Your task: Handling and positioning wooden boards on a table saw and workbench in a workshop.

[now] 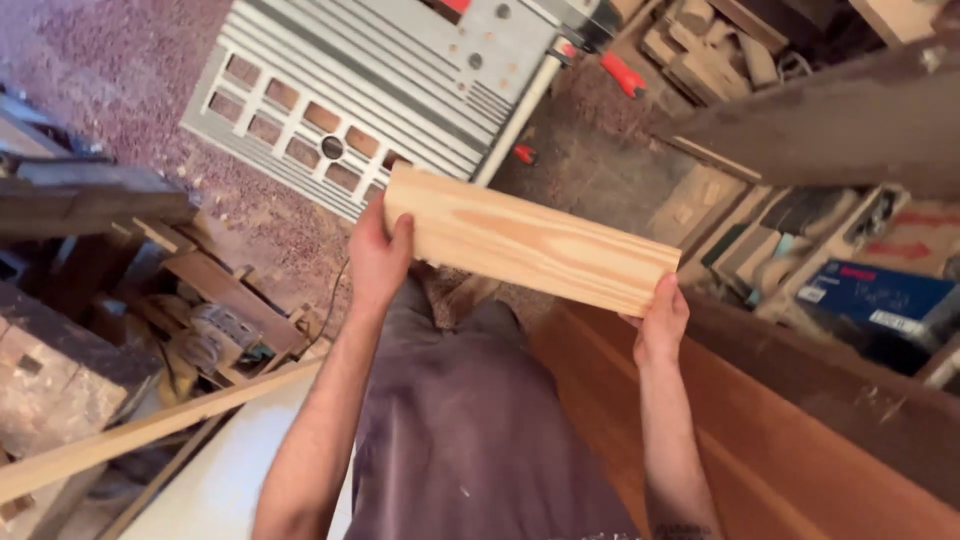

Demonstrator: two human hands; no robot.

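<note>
I hold a short pale pine board (530,240) flat in front of me with both hands, its grain facing up. My left hand (378,258) grips its left end, thumb on top. At the right end, my right hand (660,320) pinches the lower corner. The board tilts down to the right above my grey trousers (470,430).
A grey ribbed saw table (380,90) with a white fence rail (515,115) lies ahead on a sawdust-covered floor. A reddish-brown wide board (760,450) runs along the right. Shelves with offcuts and a blue box (880,295) stand right. Dark timber and a long pale strip (150,430) are left.
</note>
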